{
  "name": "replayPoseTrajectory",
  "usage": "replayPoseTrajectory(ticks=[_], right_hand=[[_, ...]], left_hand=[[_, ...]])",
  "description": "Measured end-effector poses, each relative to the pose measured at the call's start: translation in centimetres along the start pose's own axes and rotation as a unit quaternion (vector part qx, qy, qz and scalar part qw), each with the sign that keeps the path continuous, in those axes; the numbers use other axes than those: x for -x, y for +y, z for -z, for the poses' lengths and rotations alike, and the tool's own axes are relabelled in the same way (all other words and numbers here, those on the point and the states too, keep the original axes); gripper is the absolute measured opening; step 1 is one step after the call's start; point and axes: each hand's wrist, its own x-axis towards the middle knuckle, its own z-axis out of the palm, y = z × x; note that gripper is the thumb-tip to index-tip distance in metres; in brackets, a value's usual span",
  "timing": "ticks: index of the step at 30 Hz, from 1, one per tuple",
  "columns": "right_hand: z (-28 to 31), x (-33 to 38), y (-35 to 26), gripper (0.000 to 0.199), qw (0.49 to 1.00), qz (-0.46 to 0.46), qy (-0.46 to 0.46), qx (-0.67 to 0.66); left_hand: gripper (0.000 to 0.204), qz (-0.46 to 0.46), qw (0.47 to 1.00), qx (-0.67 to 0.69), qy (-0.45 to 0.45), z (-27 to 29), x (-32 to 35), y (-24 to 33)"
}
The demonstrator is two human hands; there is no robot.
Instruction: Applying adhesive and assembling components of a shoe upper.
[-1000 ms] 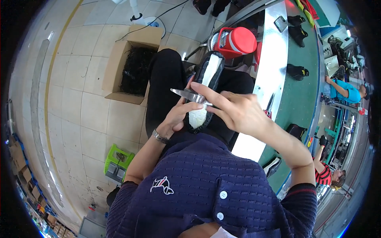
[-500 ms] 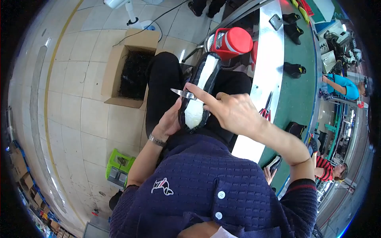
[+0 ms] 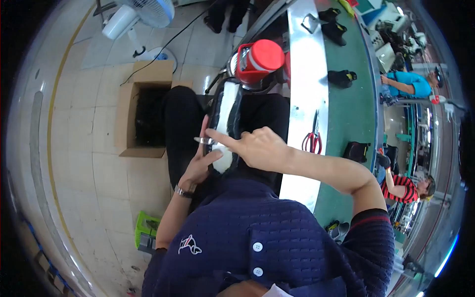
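A black shoe (image 3: 228, 106) lies bottom up over my lap, its long white underside facing me and its black edge wrapped around it. My left hand (image 3: 199, 166) grips the near part of the shoe, thumb across the white underside and fingers along the left side. Above the shoe my right hand (image 3: 264, 149) is closed around a small metal blade (image 3: 204, 140), forefinger stretched along it. The blade lies across the shoe, its tip sticking out past the left edge. My right palm hides the rest of the tool.
Red-handled scissors (image 3: 312, 140) lie on the metal ledge (image 3: 302, 79) at my right, beside a green conveyor (image 3: 351, 114) carrying black shoes (image 3: 341, 78). Ahead stands a red-lidded jug (image 3: 267, 55). An open cardboard box (image 3: 126, 123) with dark scraps sits on the left floor, near a fan (image 3: 153, 11).
The whole view has shifted. My left thumb now lies over the white underside. The blade stays across the shoe in my right hand. Another person's hand has left the shoe at lower right.
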Motion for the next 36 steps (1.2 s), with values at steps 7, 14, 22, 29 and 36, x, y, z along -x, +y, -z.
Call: replayPoseTrajectory(ticks=[7,14,22,29,36], right_hand=[[-0.3,1.0,-1.4,0.078,0.999,-0.027,-0.002,-0.025],[-0.3,1.9,-3.0,0.08,0.985,0.089,0.134,-0.07],[1.5,1.0,-0.5,0.075,0.992,-0.009,0.084,-0.091],[-1.3,0.0,4.4,0.068,0.975,-0.134,0.098,-0.148],[-3.4,10.9,4.6,0.048,0.822,-0.341,0.262,-0.373]], left_hand=[[0.094,0.021,0.996,0.012,-0.081,0.6,-0.6,0.5],[0.098,-0.03,0.998,-0.046,0.0,1.0,-0.5,-0.7],[0.091,0.121,0.992,-0.019,0.035,0.8,-0.3,0.8],[0.091,0.104,0.994,-0.034,0.007,-0.8,-5.0,5.0],[0.074,0.165,0.96,-0.202,0.101,-4.2,-7.5,4.6]])
